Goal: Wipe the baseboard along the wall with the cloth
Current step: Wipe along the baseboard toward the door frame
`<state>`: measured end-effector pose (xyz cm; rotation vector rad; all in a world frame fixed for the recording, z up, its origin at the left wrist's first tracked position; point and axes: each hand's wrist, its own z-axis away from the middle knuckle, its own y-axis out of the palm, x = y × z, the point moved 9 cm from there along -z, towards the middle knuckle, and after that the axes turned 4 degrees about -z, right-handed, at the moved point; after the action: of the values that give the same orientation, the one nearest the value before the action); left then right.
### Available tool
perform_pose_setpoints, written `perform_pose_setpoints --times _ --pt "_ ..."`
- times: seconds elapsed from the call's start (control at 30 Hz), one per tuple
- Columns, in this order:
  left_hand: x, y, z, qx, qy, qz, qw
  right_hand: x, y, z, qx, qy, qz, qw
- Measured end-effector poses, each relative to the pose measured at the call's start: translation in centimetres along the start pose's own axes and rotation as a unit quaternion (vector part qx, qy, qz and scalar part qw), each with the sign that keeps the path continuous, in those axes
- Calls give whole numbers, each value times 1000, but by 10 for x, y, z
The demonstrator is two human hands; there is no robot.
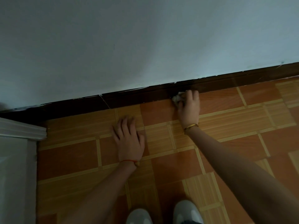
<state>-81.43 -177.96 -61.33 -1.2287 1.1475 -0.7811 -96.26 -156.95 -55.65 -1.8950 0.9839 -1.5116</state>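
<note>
Fingers [192, 94] of right hand [188, 107] clamp white cloth [176, 98] vs dark baseboard [137, 97]; left hand [130, 139] flat, splayed on floor [226, 159]. Risk: small wad slips, knuckles scrape.

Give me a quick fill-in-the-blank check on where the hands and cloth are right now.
1. The right hand presses the white cloth against the dark ____.
2. The left hand lies flat on the tiled ____.
3. A gold bracelet sits on the ____ wrist.

Missing words: baseboard; floor; right
</note>
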Motion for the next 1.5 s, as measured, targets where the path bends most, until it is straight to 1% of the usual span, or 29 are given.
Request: perform_pose_setpoints --times 0.07,0.13,0.17,0.2,0.27,0.4,0.5,0.57,0.67,0.73,0.8,0.87,0.97,1.03,1.13,1.33,1.43,1.5 --pt "1 1 0 4 -1 2 1000 24 18 10 51 -44 -12 998" --pt "1 0 0 7 -2 2 1000 49 35 21 106 -108 -5 988" --pt "1 -1 0 7 -2 1 1000 56 40 24 123 -131 3 984" --pt "1 -1 0 7 -2 1 1000 58 42 24 127 -135 6 983" --pt "0 -1 0 8 -2 6 1000 49 35 17 109 -101 1 989" --pt "1 0 1 7 -2 12 1000 11 6 3 39 -23 1 999" --pt "1 0 1 8 -6 3 1000 -3 -2 -2 28 11 8 1000" --pt "1 0 0 7 -10 -4 1000 10 8 1 45 4 4 999" --pt "0 0 0 2 -10 -10 1000 44 31 14 90 -67 -11 994" --pt "0 1 0 2 -11 -17 1000 51 36 17 95 -100 -13 990" --pt "0 1 0 -2 -9 -17 1000 43 32 15 90 -92 -34 991" --pt "-1 0 0 -7 -9 -13 1000 25 21 10 64 -55 -56 995" --pt "-1 1 0 -3 -14 -17 1000 -13 -8 -1 -14 37 -81 996" --pt "-1 2 0 1 -13 -18 1000 -33 -31 -9 -58 69 -103 991" --pt "-2 3 0 -4 -12 -25 1000 -32 -49 -17 -72 43 -126 989" --pt "-4 2 0 -10 -14 -21 1000 34 -42 -14 -33 -76 -193 978" --pt "-4 2 0 -9 -17 -26 999 30 -48 -17 -42 -72 -202 976" --pt "-6 1 0 -10 -22 -30 999 7 -59 -22 -72 -33 -193 978"
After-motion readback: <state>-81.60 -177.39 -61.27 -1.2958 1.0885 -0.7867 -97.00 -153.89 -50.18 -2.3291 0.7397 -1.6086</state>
